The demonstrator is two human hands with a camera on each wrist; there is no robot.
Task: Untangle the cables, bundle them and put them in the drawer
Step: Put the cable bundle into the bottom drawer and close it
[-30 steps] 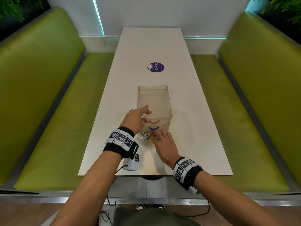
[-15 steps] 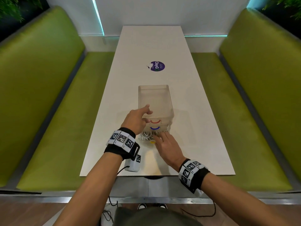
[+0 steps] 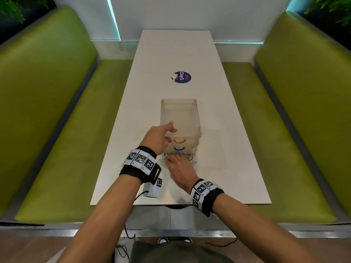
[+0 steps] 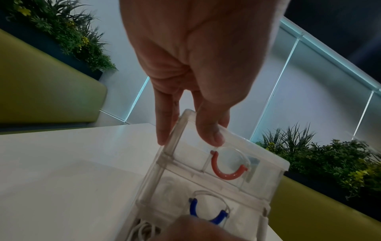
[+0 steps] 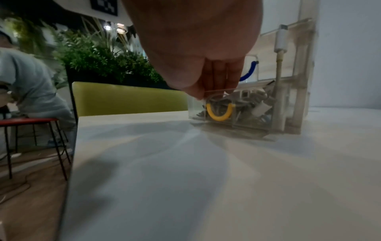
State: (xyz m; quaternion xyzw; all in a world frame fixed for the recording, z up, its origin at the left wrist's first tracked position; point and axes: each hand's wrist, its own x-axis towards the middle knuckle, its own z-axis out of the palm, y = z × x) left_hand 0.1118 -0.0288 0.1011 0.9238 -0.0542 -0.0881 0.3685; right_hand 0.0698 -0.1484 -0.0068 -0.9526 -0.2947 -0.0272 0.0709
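A clear three-drawer unit (image 3: pixel 180 118) stands on the white table (image 3: pixel 231 149). It has a red handle (image 4: pixel 226 171), a blue handle (image 4: pixel 206 215) and a yellow handle (image 5: pixel 219 114). The bottom drawer (image 5: pixel 247 117) sticks out a little and holds the white cables (image 5: pixel 257 104). My left hand (image 3: pixel 165 133) grips the unit's top front left corner, thumb on one face and fingers on the side. My right hand (image 3: pixel 174 160) has straight fingers (image 5: pixel 218 78) pressed on the top edge of the bottom drawer's front. One cable plug (image 5: pixel 280 40) stands up along the unit's front post.
A white device pack (image 3: pixel 152 188) lies near the table's front edge under my left wrist. A purple sticker (image 3: pixel 182 77) is farther up the table. Green benches (image 3: pixel 47 111) flank both sides. A seated person (image 5: pixel 31 89) and a red stool (image 5: pixel 31 121) are off to one side.
My right hand has moved forward against the bottom drawer, which has slid further into the unit with the cables inside. The left hand has stayed on the unit's corner.
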